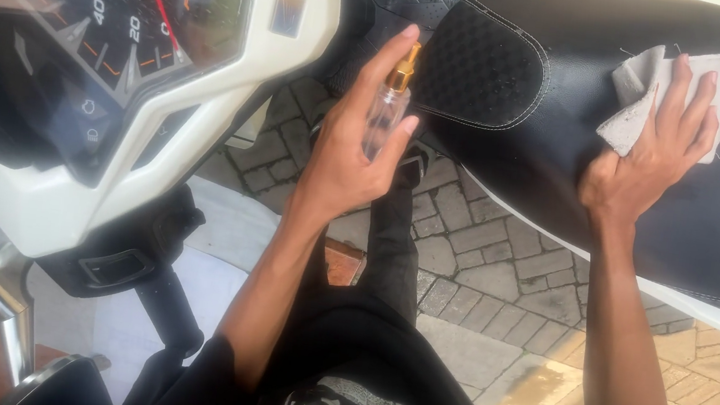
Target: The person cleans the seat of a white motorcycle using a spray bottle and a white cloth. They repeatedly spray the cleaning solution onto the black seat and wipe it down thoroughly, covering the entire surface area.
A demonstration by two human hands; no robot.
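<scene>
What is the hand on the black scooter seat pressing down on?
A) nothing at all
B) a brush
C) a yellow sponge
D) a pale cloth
D: the right hand lies flat on a pale cloth spread on the black seat, while the left hand holds a small clear spray bottle.

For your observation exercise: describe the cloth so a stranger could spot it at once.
Find the black scooter seat at the upper right. The right hand presses the cloth flat on it: a pale grey, frayed rag, the only light thing on the dark seat.
</scene>
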